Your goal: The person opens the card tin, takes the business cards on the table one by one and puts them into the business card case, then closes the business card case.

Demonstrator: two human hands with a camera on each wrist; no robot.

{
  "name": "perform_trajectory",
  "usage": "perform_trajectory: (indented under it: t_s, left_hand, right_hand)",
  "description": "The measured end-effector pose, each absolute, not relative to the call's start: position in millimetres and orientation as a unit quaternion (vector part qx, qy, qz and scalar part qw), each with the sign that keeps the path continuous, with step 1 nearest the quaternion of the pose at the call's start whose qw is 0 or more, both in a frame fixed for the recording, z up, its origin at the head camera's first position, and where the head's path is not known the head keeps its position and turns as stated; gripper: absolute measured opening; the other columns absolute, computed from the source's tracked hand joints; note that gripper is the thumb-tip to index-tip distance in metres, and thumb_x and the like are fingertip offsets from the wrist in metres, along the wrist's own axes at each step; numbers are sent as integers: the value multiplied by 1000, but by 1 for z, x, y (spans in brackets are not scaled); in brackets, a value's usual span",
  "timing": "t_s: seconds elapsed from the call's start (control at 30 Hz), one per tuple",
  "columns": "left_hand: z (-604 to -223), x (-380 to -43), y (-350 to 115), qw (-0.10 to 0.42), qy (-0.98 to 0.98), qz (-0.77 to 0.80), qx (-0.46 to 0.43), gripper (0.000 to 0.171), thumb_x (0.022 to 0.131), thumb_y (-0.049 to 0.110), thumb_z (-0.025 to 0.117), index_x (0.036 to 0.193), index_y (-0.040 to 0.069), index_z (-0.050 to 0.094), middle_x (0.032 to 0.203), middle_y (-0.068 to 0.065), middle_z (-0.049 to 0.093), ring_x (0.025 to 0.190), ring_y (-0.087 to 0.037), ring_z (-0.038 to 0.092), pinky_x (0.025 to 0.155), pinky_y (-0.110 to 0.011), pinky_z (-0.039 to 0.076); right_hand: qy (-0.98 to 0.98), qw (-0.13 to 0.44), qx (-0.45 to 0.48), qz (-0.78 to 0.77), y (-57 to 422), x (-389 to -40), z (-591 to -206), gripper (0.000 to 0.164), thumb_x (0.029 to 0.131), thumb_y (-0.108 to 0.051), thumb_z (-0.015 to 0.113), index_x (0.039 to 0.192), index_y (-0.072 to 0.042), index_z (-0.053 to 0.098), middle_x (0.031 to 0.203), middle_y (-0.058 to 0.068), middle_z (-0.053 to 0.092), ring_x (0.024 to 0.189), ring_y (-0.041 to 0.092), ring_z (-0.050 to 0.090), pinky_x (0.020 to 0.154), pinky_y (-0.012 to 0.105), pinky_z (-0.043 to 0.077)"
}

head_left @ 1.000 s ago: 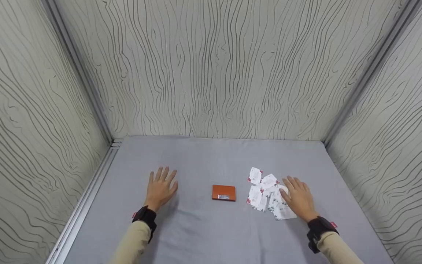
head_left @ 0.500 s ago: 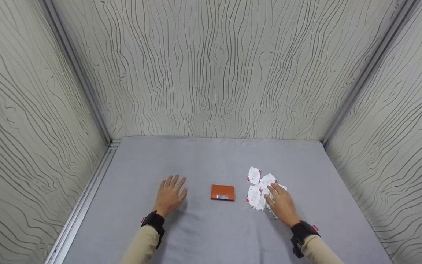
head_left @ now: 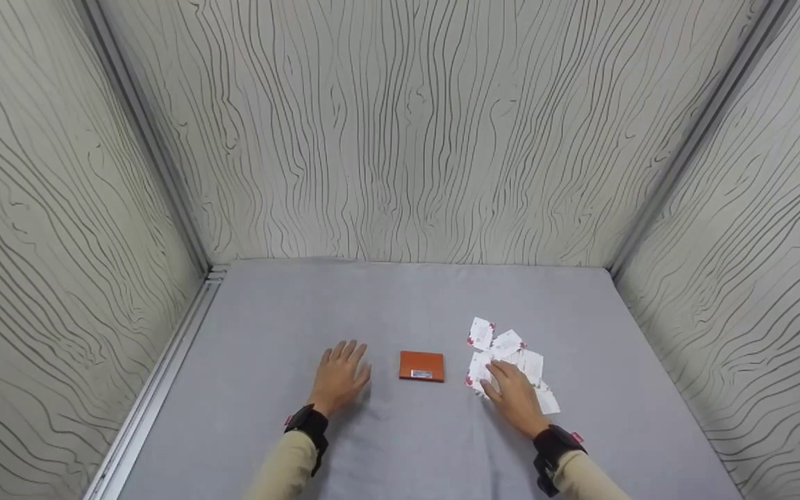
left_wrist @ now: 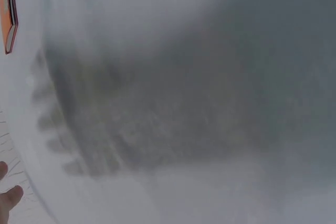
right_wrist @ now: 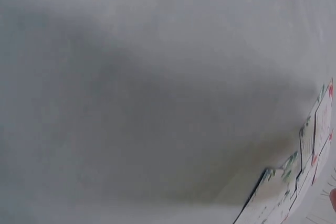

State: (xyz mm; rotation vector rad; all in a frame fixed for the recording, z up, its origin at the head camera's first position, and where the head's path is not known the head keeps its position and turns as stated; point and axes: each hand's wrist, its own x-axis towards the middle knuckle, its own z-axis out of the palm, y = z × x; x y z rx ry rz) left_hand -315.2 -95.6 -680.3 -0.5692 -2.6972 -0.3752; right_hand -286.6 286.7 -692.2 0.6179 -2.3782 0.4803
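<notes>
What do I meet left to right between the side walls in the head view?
Metal rail → left hand → orange case → white cards; right hand overlaps the cards, so unranked.

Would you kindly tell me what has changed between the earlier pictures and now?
The left hand has moved right, towards the orange case, and slightly back towards the person. The right hand has moved left over the cards, also slightly back. Nothing has visibly been taken hold of or let go. The case and the visible cards lie as before.
</notes>
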Motion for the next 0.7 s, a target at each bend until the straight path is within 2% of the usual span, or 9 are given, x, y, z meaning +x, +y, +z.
perform_trajectory:
  t_s: [0.23,0.47,0.7]
  left_hand:
    - [-685,-316,-76,180,-949,-141,-216,43,98,31,57,133,7,61,134,-15,59,126,-36,52,103,-56,43]
    - [-690,-316,-61,193,-946,-131,-225,41,96,30,61,129,7,63,131,-14,62,123,-35,55,100,-57,46]
    - [-697,-315,-47,180,-950,-114,-227,45,95,34,62,132,8,62,133,-9,62,126,-30,54,101,-56,45]
  right_hand:
    - [-910,266,237,214,266,-282,-696,31,82,-6,76,108,9,68,108,22,64,102,40,61,88,53,51]
    - [-911,259,231,221,249,-286,-698,26,83,-6,75,104,7,69,104,17,65,99,35,62,87,50,53]
    - [-920,254,234,185,236,-289,-703,26,81,-11,77,102,3,71,100,14,68,95,32,64,86,47,53]
